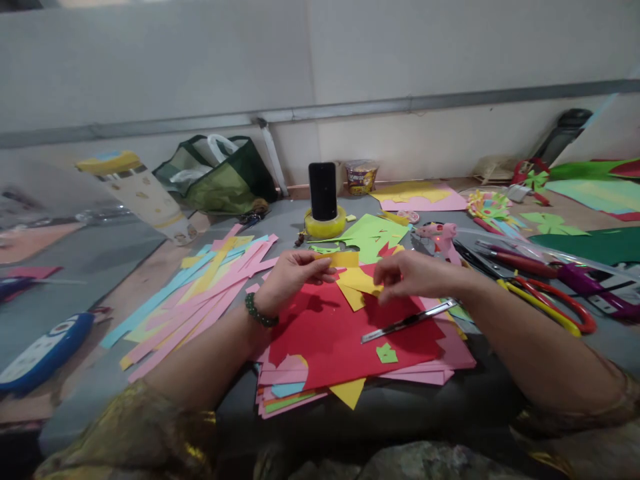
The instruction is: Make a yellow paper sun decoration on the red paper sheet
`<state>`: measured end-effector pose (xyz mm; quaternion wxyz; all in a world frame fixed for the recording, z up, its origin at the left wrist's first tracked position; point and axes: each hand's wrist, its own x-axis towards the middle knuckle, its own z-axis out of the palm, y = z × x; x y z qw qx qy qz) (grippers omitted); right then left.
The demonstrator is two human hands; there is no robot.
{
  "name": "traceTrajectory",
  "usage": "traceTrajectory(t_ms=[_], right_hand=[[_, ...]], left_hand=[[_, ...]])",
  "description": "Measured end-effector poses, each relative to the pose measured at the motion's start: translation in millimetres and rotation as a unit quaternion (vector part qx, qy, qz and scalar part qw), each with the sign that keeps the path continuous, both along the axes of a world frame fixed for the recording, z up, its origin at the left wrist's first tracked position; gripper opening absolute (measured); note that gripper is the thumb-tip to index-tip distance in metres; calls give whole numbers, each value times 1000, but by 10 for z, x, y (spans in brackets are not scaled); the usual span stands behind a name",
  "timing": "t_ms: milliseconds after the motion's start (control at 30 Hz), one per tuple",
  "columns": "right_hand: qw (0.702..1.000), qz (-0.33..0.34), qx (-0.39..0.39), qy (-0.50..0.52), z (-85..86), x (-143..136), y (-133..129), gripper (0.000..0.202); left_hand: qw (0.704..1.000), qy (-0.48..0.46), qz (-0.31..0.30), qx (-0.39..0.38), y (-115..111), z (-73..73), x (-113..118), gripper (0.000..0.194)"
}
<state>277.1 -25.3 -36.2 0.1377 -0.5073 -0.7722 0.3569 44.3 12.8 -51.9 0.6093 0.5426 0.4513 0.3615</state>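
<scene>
Okay, red sheet (320, 340): my landmark, top of the paper stack.
Yellow strip (347, 259): over the red sheet's far edge; long axis left-right, free end pointing toward the right hand.
Left hand (293, 275): fingers pinched narrow on the strip's left end, so it's the nearer one.
Right hand (413, 275): right of the strip, fingers curled in; I can't tell if they grip the yellow scraps (360, 279).
Utility knife (403, 323): slanted across the red sheet's right half.
</scene>
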Motion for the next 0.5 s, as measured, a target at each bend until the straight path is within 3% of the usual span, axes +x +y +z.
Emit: traceTrajectory(t_ms=[100,200,300,400,500], right_hand=[[977,113,-54,-171,82,19,-71,23],[967,130,-45,-213,114,3,-116,20],[977,137,-23,-164,114,12,-110,17],[995,87,-33,-35,102,20,-93,16],[994,29,-61,87,85,-12,-96,20]], left_hand=[[997,-26,40,-67,93,39,-29,19],[989,-52,62,-124,125,83,-33,29],[983,-68,77,-154,117,110,-29,31],[980,-79,84,-164,115,104,-33,29],[979,-88,84,-164,124,84,-39,23]])
